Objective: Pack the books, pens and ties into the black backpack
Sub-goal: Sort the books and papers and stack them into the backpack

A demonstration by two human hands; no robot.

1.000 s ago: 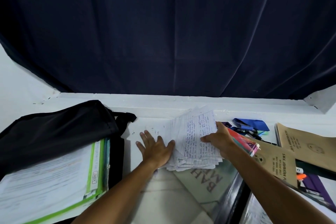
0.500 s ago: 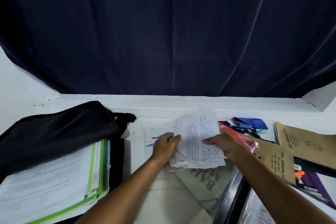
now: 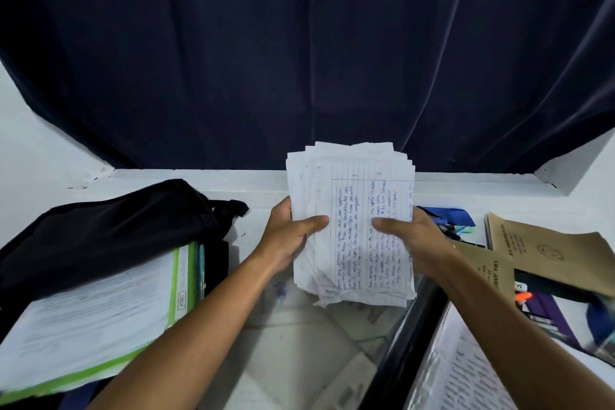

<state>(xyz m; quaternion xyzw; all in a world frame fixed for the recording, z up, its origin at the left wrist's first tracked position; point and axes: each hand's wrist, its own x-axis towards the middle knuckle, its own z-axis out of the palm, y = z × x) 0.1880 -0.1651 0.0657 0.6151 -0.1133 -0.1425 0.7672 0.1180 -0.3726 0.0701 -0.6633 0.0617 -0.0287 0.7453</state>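
Observation:
A stack of handwritten lined sheets (image 3: 352, 196) is lifted upright above the white table. My left hand (image 3: 288, 236) grips its left edge, thumb across the front. My right hand (image 3: 412, 245) grips the right edge the same way. The black backpack (image 3: 109, 230) lies open at the left with a green-edged document folder (image 3: 100, 319) sticking out of it. Brown-covered books (image 3: 545, 250) lie at the right. Pens (image 3: 447, 230) and a blue tie (image 3: 456, 215) lie behind my right hand, partly hidden.
A dark curtain (image 3: 299, 43) hangs behind the white table (image 3: 259, 196). A black-edged glass panel (image 3: 406, 336) runs diagonally under my right arm. A printed page (image 3: 466, 373) lies at bottom right, and purple and orange items (image 3: 539, 306) sit under the brown books.
The stack of sheets has been gathered off the table and raised upright in both hands. My left hand went from lying flat on the table to gripping the stack's left edge.

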